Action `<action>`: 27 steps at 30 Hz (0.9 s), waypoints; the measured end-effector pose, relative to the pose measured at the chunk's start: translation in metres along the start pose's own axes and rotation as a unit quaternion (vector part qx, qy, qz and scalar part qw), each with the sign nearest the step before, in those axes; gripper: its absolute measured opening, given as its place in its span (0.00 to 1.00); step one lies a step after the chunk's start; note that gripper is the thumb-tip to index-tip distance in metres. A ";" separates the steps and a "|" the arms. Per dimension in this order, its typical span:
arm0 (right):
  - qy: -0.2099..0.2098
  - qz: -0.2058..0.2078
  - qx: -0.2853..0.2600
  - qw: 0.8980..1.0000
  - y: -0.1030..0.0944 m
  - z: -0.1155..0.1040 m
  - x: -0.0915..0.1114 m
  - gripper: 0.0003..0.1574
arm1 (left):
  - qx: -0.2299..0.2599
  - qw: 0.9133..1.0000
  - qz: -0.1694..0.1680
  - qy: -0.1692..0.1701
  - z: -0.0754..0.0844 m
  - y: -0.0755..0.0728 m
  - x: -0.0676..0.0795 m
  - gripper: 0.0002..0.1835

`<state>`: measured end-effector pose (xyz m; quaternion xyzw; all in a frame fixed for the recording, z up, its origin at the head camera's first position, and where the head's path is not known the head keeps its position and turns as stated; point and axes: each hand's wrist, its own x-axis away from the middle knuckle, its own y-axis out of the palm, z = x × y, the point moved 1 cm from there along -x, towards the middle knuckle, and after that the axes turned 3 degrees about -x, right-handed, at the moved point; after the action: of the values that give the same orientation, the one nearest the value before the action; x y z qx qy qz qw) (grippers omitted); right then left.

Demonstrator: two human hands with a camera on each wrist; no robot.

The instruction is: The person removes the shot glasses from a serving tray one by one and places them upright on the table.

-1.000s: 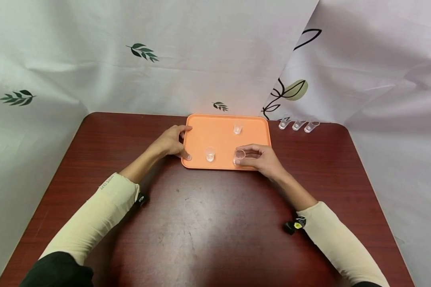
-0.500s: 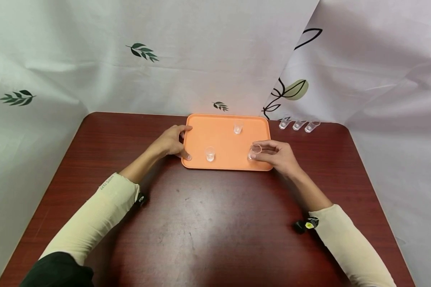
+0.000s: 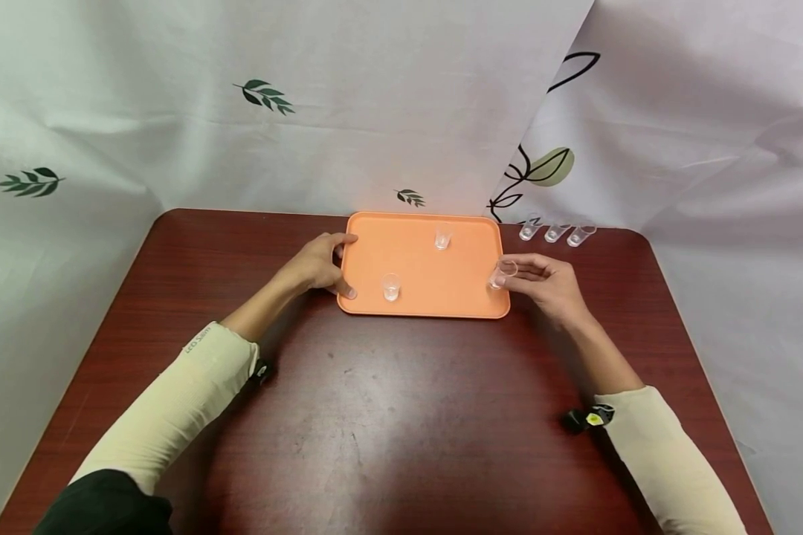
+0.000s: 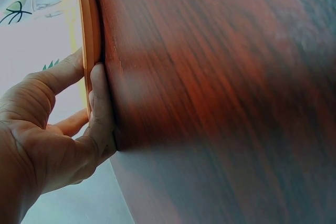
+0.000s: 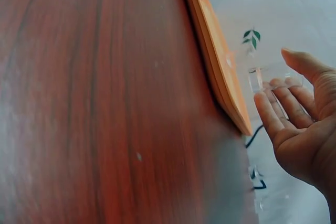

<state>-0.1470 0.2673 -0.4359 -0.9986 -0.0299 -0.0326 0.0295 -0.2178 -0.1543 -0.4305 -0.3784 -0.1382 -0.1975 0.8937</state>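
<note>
Tray (image 3: 418,260) holds two cups (image 3: 391,287); right hand (image 3: 550,288) pinches another cup (image 3: 495,278)

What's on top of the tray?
On the orange tray, one clear cup stands toward the back, another cup toward the front; the right hand holds a third cup at the right edge, contact unclear. The left hand hides part of the rim.

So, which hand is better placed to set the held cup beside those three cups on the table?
Probably the right. The right-hand grip has the held cup and is nearer the three cups, which stand right of the tray. The left-hand grip holds the tray's left edge.
</note>
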 end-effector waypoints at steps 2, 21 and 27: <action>-0.002 0.004 -0.018 1.000 -0.005 0.000 0.000 0.33 | -0.001 1.000 0.000 0.000 0.001 0.000 0.000 0.66; -0.017 0.094 -0.064 0.993 -0.055 0.014 -0.002 0.34 | 0.008 1.000 -0.008 0.003 0.002 -0.001 0.001 0.66; -0.014 0.140 -0.085 0.986 -0.069 0.018 -0.005 0.28 | 0.012 1.000 -0.009 0.001 0.001 -0.001 0.001 0.65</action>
<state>-0.1548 0.3368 -0.4500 -0.9921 0.1129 -0.0170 -0.0517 -0.2174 -0.1544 -0.4289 -0.3663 -0.1426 -0.2041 0.8966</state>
